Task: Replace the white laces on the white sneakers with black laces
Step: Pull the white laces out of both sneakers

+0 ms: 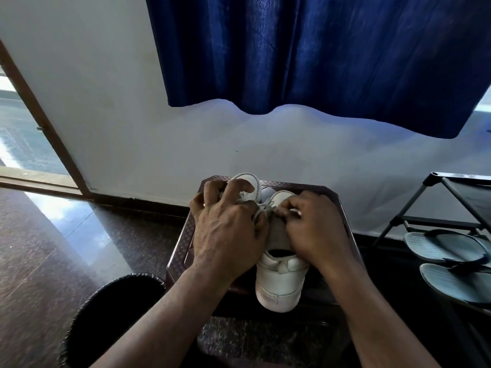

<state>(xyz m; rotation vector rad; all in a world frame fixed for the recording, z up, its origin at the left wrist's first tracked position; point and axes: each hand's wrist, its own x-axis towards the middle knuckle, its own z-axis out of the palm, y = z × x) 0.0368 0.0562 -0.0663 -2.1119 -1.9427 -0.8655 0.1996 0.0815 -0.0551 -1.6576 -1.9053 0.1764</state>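
One stool, two sneakers, two hands pinching white laces.

We can't read any text, brand, number or sign anywhere in this one, honestly. The closest thing we spot is a faint pinkish patch on the heel of the white sneaker, below the fingers on our side. It's way too smudged to make out as letters or a logo. The sandals off to the right of the fingers show nothing we can read either.
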